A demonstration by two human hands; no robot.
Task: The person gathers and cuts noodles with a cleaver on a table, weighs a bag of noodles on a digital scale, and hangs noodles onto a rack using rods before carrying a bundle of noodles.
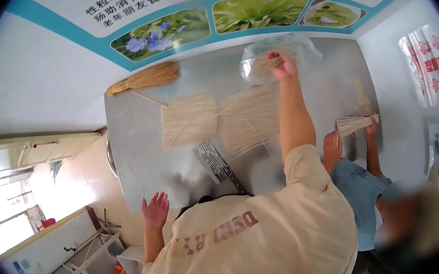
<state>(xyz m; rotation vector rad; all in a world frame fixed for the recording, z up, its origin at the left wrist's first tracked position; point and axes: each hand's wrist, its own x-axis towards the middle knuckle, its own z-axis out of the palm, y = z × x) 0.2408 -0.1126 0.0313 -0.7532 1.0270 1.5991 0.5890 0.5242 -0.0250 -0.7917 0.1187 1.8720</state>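
My right hand [284, 68] reaches to the back of the metal table, over a clear plastic bag [308, 53]. Its fingers are closed on a few thin dried noodles [270, 63], and more strands show inside the bag. My left hand [155, 211] is held near the table's front left edge, open with fingers apart and holding nothing. Two flat piles of dried noodles, a left pile [189, 120] and a right pile [248, 116], lie side by side mid-table. In front of them lies a cleaver [214, 160] with a patterned blade and black handle.
A straw hand broom [148, 78] lies at the back left, and a thin stick [149, 98] beside it. At the right, another person's hands [332, 146] hold a bundle of noodles [353, 124]. A printed plastic bag [433, 66] hangs on the right wall.
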